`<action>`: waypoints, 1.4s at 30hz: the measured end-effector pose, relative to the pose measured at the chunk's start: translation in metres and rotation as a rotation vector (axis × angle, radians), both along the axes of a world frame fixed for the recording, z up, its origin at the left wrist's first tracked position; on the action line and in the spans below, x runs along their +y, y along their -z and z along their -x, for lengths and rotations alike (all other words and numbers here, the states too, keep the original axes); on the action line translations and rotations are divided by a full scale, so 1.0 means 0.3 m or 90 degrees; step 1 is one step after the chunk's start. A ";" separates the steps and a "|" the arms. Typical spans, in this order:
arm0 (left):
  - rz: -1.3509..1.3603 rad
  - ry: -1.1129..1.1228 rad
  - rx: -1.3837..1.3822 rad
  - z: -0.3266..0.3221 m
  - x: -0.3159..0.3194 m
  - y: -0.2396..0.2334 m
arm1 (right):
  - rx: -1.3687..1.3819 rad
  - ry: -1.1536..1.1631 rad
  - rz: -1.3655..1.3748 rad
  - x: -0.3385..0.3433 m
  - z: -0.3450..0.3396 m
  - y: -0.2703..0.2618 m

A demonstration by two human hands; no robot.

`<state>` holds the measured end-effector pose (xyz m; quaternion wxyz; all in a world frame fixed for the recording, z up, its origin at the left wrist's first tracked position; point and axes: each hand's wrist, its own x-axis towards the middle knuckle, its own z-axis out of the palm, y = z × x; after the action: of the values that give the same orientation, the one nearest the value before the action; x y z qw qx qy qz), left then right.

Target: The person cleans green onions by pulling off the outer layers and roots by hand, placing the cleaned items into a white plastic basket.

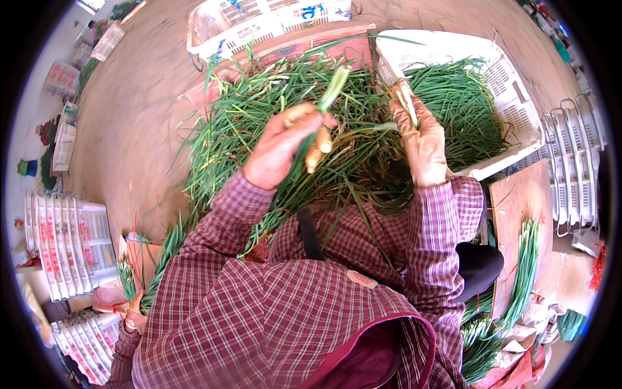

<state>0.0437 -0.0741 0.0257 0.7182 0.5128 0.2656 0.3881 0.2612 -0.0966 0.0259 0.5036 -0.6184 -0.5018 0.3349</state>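
Note:
My bare left hand [284, 143] is closed around a small bunch of green stalks, whose pale cut-looking ends [335, 85] point up and away, slightly blurred. Yellowish finger covers [318, 148] sit on some of its fingertips. My right hand [422, 141], in a stained brownish glove, pinches a short pale stalk [408, 104] between thumb and fingers. Both hands are above a loose heap of long green leafy stalks [243, 116], like chives or thin scallions. The heap lies against a reddish board [357, 53] and reaches my lap.
At right a white plastic crate [520, 109] holds aligned green stalks [452, 102]. Another crate [272, 29] stands beyond the board. Crates are stacked at right [576, 170] and left [73, 243]. A green bundle [525, 272] leans on cardboard. Another person's hand [135, 318] shows lower left.

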 end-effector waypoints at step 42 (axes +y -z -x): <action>-0.860 -0.036 0.955 -0.018 0.306 0.560 | -0.834 0.698 0.151 -1.280 -1.132 -0.614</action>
<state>0.0491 0.0178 -0.1422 -0.0844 0.9175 0.3852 0.0516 0.6009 -0.4806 0.2100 0.1352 -0.8902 -0.2838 -0.3298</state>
